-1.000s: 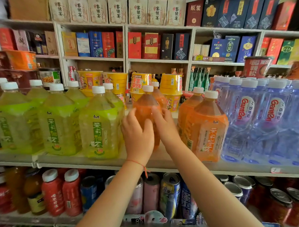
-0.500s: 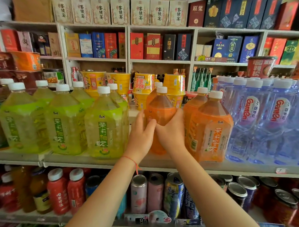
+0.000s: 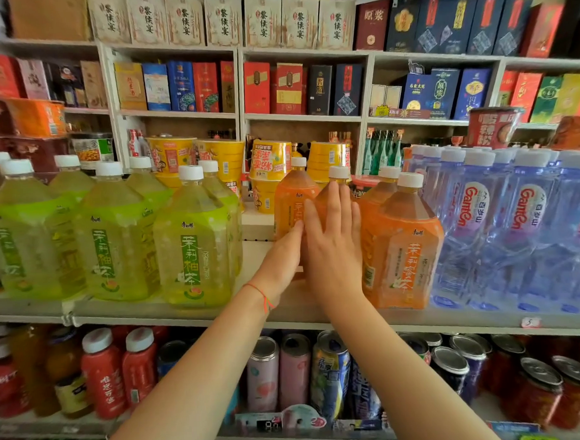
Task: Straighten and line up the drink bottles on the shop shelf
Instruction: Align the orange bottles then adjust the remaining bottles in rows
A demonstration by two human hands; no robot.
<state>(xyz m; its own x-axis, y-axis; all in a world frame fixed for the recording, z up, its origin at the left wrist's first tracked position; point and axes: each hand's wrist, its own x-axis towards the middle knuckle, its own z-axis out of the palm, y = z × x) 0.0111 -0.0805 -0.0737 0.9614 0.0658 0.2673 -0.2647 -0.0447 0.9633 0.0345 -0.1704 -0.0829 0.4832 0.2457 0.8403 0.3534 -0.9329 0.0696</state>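
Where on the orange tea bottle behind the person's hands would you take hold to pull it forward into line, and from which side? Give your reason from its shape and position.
Probably low on the orange tea bottle, by its wide labelled body, from the front. A hand can reach round its left, where the shelf shows a gap; the front orange bottle crowds its right. The sloped shoulders and small cap offer less hold.

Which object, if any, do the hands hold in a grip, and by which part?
Neither hand curls round anything. The right hand lies flat with straight fingers on the orange bottle's front; the left hand touches its lower left side.
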